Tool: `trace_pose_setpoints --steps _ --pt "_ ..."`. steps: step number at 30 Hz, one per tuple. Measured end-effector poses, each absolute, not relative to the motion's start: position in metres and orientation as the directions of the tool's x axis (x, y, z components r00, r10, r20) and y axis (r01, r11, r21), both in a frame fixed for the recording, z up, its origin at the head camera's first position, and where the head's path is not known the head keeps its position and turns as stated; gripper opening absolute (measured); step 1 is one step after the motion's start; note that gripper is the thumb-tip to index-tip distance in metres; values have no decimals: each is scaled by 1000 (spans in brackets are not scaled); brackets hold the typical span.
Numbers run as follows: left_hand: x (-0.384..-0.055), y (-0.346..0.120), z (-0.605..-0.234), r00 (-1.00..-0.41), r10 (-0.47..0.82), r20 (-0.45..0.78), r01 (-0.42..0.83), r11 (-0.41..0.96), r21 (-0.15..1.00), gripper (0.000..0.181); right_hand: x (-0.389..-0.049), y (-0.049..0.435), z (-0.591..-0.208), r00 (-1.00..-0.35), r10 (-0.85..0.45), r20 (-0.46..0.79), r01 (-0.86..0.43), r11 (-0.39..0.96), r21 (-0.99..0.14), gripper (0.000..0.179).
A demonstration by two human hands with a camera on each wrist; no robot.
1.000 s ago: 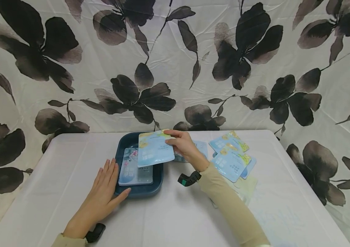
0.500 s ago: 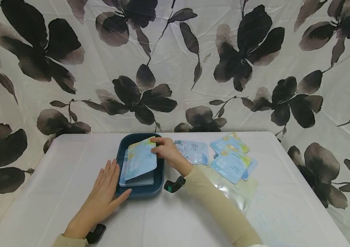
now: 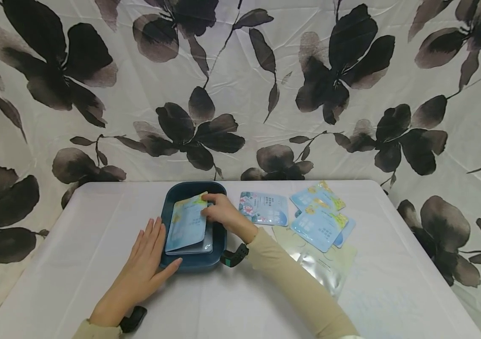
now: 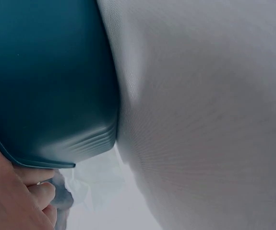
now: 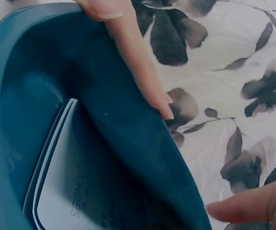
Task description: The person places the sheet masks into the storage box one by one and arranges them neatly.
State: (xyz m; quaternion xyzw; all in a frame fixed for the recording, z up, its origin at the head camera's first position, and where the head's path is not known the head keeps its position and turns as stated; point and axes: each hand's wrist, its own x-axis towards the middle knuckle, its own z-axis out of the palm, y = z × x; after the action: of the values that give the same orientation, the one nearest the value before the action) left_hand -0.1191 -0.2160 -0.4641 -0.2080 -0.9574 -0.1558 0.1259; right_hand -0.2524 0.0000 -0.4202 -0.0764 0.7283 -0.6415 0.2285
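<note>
My left hand [image 3: 140,268] rests with straight fingers against the left rim of a dark blue-green plastic tray [image 3: 193,267]. Between thumb and fingers, my right hand [image 3: 228,215] pinches the upper right corner of a flat light-blue sachet [image 3: 187,225] with yellow flowers. That sachet is tilted over another sachet [image 3: 207,243] lying in the tray. In the right wrist view, sachets [image 5: 63,191] stand out inside the tray, with fingers along its rim. The left wrist view has the tray's outer wall [image 4: 51,86] and curled fingers [image 4: 42,194] below its rim.
Right of the tray lies a blue sachet with pink flowers [image 3: 263,208]. Farther right, several blue sachets [image 3: 318,228] overlap. A pale green and silver packet [image 3: 321,268] lies in front of them on the white table [image 3: 232,310]. Flowered cloth [image 3: 274,84] hangs behind.
My right hand has carried the light-blue sachet left and down into the tray, onto the sachet lying there. The pink-flowered sachet has come into fuller view. My left hand has stayed put.
</note>
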Motion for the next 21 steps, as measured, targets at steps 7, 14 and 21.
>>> trace_pose_setpoints --steps 7,14,21 --pt "-120 -216 -466 -883 358 303 437 864 251 93 -250 2 -421 -837 -475 -273 171 247 -954 61" --pt "-120 -216 -466 -888 356 293 431 865 256 93 -247 4 -421 -817 -503 -282 166 262 -951 67" --pt "-120 -217 -465 -885 355 302 435 863 259 92 -243 -1 -421 -822 -478 -310 217 240 -946 71"
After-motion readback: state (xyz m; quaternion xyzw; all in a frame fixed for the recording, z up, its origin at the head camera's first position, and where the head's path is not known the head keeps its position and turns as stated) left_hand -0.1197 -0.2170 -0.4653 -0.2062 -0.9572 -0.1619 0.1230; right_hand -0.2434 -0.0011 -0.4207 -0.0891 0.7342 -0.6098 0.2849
